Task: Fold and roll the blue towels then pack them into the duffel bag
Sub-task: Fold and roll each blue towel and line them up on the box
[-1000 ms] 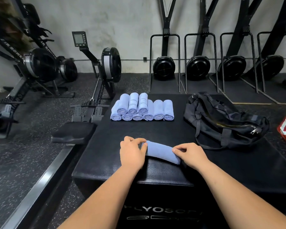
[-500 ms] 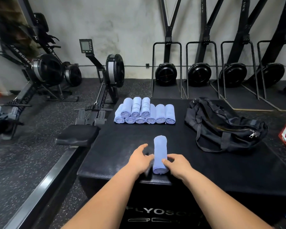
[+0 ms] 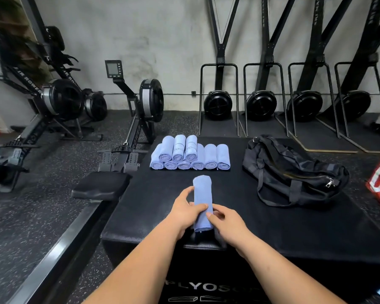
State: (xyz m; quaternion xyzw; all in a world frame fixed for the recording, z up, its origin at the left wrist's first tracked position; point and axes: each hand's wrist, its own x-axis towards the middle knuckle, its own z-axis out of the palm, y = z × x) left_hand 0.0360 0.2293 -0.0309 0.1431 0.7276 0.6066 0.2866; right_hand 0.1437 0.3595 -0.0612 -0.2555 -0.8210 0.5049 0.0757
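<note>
A single wide-angle camera, worn on the person's head, is looking forward and down across a black padded box [image 3: 294, 227]. Both forearms are entering from the bottom edge, so the left hand [image 3: 185, 212] and right hand [image 3: 228, 222] are sitting close beneath the lens, near centre. Farther off, the view is taking in the speckled floor [image 3: 31, 216] and grey wall [image 3: 162, 40], with uprights leaning outward towards the frame's sides.

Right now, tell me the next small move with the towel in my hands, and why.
Probably lift the rolled towel and set it on the pile, in its upper row, right of the three already there. Both the left hand and the right hand grip it, it looks fully rolled, and the duffel bag appears zipped, so packing likely comes later.
</note>
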